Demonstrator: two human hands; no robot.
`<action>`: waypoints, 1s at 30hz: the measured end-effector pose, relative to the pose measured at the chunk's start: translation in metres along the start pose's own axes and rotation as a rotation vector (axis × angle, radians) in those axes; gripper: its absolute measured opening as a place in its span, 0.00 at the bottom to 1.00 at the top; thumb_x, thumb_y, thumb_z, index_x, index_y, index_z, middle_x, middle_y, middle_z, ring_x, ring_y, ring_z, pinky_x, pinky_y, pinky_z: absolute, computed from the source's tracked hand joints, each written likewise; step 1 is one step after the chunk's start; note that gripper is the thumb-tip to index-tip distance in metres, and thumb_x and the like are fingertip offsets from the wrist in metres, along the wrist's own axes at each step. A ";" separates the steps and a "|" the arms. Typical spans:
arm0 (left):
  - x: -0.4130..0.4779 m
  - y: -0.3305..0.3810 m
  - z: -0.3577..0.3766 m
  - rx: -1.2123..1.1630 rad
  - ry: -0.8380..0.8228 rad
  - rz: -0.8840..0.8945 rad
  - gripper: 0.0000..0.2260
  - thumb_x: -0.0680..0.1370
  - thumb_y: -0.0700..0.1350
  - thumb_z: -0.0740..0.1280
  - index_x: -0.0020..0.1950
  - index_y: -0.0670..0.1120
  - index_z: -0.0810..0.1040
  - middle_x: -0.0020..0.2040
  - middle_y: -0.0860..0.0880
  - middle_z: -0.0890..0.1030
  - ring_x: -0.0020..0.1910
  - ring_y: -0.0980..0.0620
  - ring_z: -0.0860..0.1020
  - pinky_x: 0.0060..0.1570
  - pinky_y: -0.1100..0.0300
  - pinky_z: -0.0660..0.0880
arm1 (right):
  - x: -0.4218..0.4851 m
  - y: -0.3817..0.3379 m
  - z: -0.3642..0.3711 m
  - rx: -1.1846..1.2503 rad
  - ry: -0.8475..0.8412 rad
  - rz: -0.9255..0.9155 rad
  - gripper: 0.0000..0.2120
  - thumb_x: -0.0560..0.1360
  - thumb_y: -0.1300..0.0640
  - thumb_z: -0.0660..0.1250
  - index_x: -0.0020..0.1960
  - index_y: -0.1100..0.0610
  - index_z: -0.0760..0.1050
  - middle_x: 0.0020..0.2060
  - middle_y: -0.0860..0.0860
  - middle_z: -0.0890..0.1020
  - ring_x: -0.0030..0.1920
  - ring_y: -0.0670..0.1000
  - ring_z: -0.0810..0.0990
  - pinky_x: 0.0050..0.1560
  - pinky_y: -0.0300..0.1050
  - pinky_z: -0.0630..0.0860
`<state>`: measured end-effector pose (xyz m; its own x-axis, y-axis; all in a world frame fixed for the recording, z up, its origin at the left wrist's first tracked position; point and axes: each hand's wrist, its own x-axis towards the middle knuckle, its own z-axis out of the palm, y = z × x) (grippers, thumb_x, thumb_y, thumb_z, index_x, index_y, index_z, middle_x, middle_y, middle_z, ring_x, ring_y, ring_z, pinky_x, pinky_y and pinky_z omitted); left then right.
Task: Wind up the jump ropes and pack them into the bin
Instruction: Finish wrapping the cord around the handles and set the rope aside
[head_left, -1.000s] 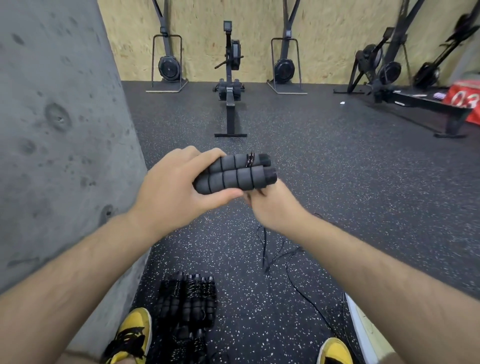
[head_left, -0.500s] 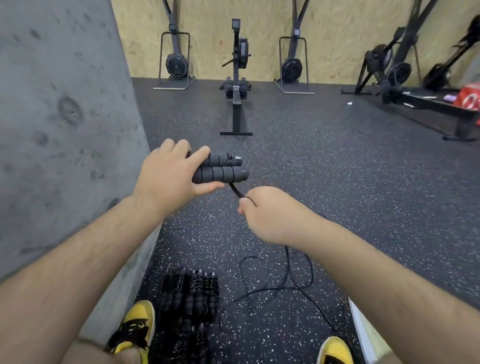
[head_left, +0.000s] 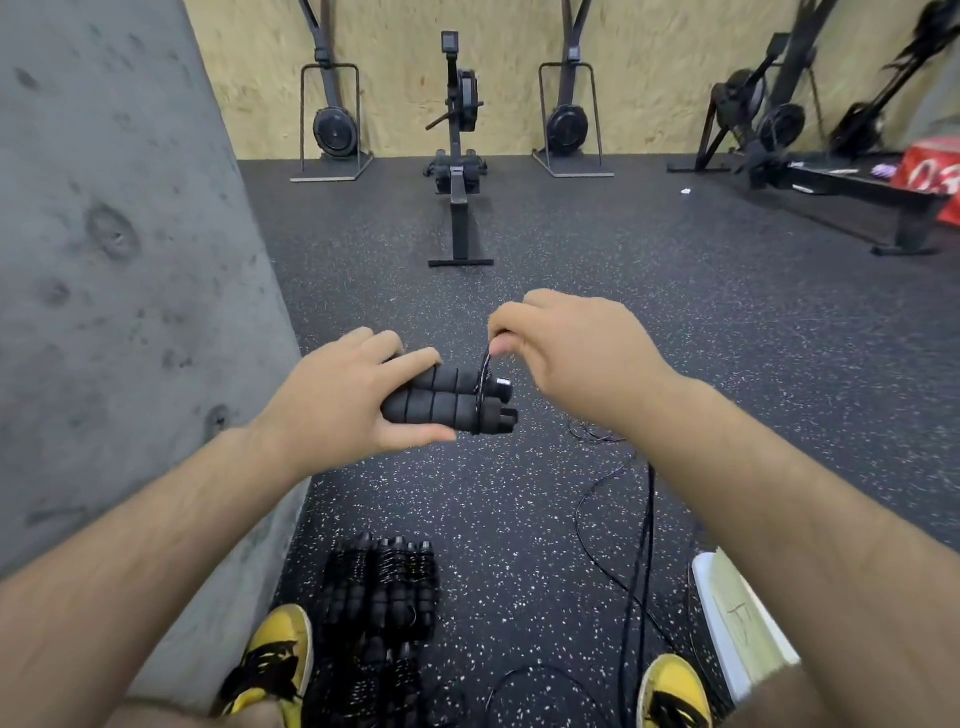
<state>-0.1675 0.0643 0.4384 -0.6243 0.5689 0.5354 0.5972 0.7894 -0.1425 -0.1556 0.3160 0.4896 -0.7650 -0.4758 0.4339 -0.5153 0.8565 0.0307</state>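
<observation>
Fingers and thumb of the left hand (head_left: 343, 405) curl round two black foam handles (head_left: 447, 402) held side by side at centre frame, caps pointing to 3 o'clock. Right hand (head_left: 566, 353), just at 2 o'clock of the caps, pinches the thin black cord (head_left: 647, 525) between thumb and fingertips; a turn or two of cord already lies round the handles near the caps, and the slack drops toward 5 o'clock in loose loops. Below lies a black rubber floor (head_left: 675, 322) flecked with white, running to a chipboard wall (head_left: 649, 62) at 12 o'clock; a grey concrete wall (head_left: 104, 260) fills 9 o'clock. Against the far wall stand a rower (head_left: 457, 156) and ski machines, with more rowers at 2 o'clock beside something red (head_left: 935, 176). At 6 o'clock a pile of wound ropes (head_left: 384, 587) sits on the floor between two yellow shoes (head_left: 275, 654). A pale bin (head_left: 727, 618) shows its rim at 5 o'clock, partly behind the right forearm.
</observation>
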 end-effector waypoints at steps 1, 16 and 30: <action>0.000 0.002 -0.003 -0.043 -0.008 0.005 0.34 0.73 0.76 0.59 0.63 0.50 0.80 0.44 0.52 0.74 0.40 0.48 0.71 0.40 0.54 0.74 | 0.001 0.005 0.003 0.017 0.009 0.007 0.19 0.80 0.40 0.48 0.56 0.43 0.75 0.46 0.45 0.75 0.43 0.56 0.79 0.41 0.49 0.75; 0.016 0.018 -0.026 -0.185 0.130 -0.138 0.28 0.74 0.71 0.67 0.61 0.50 0.79 0.40 0.53 0.72 0.42 0.49 0.71 0.46 0.55 0.66 | -0.004 -0.037 0.049 0.721 -0.224 0.322 0.09 0.81 0.65 0.56 0.47 0.53 0.70 0.40 0.49 0.73 0.36 0.47 0.69 0.40 0.41 0.65; 0.007 -0.030 -0.003 0.093 0.046 -0.397 0.32 0.70 0.78 0.59 0.54 0.52 0.77 0.40 0.51 0.69 0.43 0.46 0.68 0.36 0.52 0.72 | -0.017 -0.060 0.012 0.478 -0.255 0.201 0.13 0.83 0.50 0.55 0.44 0.55 0.69 0.35 0.48 0.75 0.34 0.50 0.71 0.32 0.47 0.63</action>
<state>-0.1878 0.0435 0.4489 -0.7727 0.2063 0.6004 0.2650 0.9642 0.0097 -0.1161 0.2703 0.4697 -0.9046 -0.3967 0.1563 -0.4217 0.7779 -0.4659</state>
